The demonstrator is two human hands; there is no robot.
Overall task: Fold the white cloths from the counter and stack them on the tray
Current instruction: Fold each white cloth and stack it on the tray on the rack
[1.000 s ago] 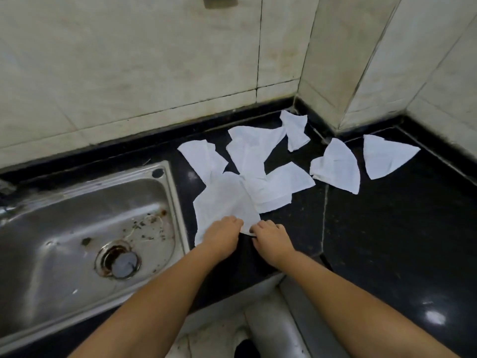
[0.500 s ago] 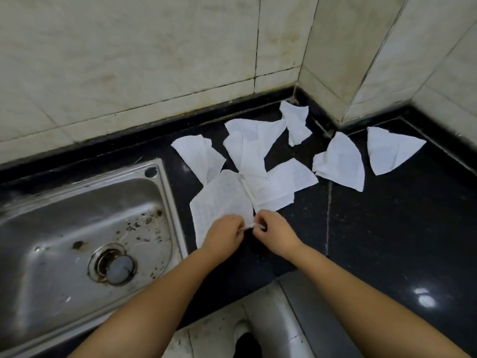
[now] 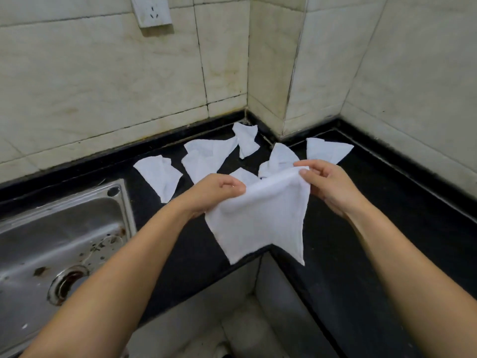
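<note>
Held cloth: a white cloth (image 3: 260,218) hangs in the air above the counter's front edge, stretched between both hands, its top edge sagging a little between them and its two lower corners dangling free.
Left hand: the left hand (image 3: 214,193) grips the cloth's upper left corner, fingers curled in and clamped on the fabric.
Right hand: the right hand (image 3: 326,186) pinches the upper right corner between thumb and forefinger; the other fingers are bent and loosely spread.
Cloths on counter: more white cloths lie crumpled on the black counter (image 3: 387,215) near the wall corner. One (image 3: 158,174) sits just beside the sink, a larger one (image 3: 206,157) lies behind the left hand, a small one (image 3: 246,140) is close to the corner, one (image 3: 280,158) is partly hidden behind the held cloth, and one (image 3: 326,149) lies beyond the right hand.
Sink: a steel sink (image 3: 51,241) is set into the counter on the left, with dark specks around its drain.
Wall: pale tiles with a white socket (image 3: 152,11) high up.
Tray: I cannot see it from here.
</note>
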